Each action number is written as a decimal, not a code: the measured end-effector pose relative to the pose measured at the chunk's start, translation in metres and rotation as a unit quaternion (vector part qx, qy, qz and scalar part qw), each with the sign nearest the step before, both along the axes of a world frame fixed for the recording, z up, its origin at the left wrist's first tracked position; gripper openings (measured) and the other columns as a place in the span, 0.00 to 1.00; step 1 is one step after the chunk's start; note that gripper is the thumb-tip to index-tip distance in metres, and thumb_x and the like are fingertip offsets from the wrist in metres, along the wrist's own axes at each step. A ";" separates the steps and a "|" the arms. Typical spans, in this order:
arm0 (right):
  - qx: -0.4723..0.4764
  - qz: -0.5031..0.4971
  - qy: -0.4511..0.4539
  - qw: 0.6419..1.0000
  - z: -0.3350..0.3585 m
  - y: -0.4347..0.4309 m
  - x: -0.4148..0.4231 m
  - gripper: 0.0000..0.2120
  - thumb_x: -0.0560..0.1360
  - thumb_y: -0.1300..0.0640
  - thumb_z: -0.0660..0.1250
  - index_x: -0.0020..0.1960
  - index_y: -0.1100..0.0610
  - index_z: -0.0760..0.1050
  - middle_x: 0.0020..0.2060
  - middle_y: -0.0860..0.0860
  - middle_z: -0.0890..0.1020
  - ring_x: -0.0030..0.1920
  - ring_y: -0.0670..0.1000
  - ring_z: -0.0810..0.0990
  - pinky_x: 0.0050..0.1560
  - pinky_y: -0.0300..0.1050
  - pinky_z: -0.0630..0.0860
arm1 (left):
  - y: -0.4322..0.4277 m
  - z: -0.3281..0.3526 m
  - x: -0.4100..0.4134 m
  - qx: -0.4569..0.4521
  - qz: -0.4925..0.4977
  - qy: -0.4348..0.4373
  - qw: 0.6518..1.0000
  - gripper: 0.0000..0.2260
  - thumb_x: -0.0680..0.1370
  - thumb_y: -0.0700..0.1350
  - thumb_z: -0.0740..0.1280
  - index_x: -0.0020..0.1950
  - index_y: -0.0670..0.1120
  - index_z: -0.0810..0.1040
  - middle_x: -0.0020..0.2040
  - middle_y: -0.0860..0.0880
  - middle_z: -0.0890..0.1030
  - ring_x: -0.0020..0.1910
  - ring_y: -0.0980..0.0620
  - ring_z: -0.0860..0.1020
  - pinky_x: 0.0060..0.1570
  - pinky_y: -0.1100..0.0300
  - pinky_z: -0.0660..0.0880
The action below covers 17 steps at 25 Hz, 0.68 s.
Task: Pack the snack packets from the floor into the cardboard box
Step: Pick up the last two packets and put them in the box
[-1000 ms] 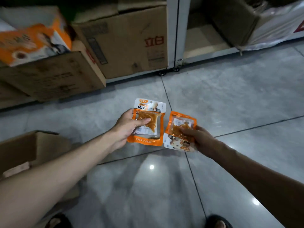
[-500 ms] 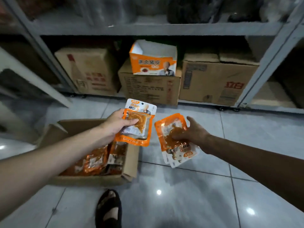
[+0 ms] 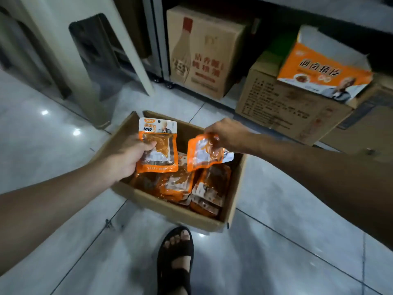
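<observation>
An open cardboard box (image 3: 176, 211) sits on the tiled floor in front of me, with several orange snack packets (image 3: 180, 184) piled inside. My left hand (image 3: 129, 156) grips an orange and white snack packet (image 3: 158, 145) upright over the box's left side. My right hand (image 3: 227, 133) pinches a second orange packet (image 3: 202, 154) by its top edge, hanging tilted above the middle of the box.
My sandalled foot (image 3: 176, 256) stands just in front of the box. Behind it are sealed cartons (image 3: 202, 54) and an open orange display box (image 3: 323, 73) under a shelf. A pale plastic stool leg (image 3: 89, 67) stands at the left.
My view has swung left and down onto the box. Both hands have carried their packets from beside the box to over its opening.
</observation>
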State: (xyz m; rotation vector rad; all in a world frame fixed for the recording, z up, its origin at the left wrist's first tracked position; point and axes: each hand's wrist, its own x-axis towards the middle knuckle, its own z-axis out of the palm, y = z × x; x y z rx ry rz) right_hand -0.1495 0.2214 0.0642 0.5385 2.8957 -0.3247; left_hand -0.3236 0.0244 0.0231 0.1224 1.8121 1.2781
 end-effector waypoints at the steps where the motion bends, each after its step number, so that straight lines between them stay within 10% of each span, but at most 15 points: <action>1: 0.018 0.053 -0.027 0.998 -0.012 -0.003 -0.005 0.17 0.69 0.55 0.73 0.58 0.52 0.79 0.54 0.53 0.84 0.57 0.57 0.79 0.51 0.48 0.73 | -0.005 -0.007 -0.005 -0.017 0.001 0.011 1.000 0.16 0.76 0.38 0.70 0.64 0.43 0.77 0.57 0.41 0.83 0.53 0.42 0.83 0.53 0.46 0.79; 8: 0.196 0.252 -0.257 0.912 -0.122 -0.030 0.010 0.15 0.78 0.56 0.62 0.64 0.53 0.75 0.68 0.56 0.72 0.70 0.60 0.68 0.67 0.60 0.66 | -0.003 -0.039 -0.001 -0.087 -0.079 0.009 0.993 0.14 0.76 0.37 0.70 0.61 0.44 0.79 0.54 0.43 0.84 0.51 0.43 0.83 0.56 0.45 0.78; 13: 0.122 0.186 -0.206 0.953 -0.125 -0.028 0.014 0.32 0.73 0.51 0.69 0.73 0.54 0.62 0.72 0.58 0.64 0.74 0.61 0.61 0.74 0.60 0.57 | 0.013 -0.045 0.006 -0.099 -0.111 0.012 0.989 0.12 0.77 0.38 0.70 0.59 0.46 0.78 0.53 0.44 0.84 0.49 0.45 0.83 0.47 0.51 0.79; 17: 0.050 0.057 -0.049 0.996 -0.114 -0.024 0.017 0.27 0.73 0.57 0.69 0.70 0.55 0.66 0.66 0.55 0.71 0.67 0.56 0.69 0.69 0.53 0.67 | 0.027 -0.060 0.012 -0.091 -0.106 0.014 0.990 0.15 0.77 0.38 0.70 0.63 0.44 0.77 0.57 0.43 0.83 0.53 0.44 0.82 0.48 0.53 0.77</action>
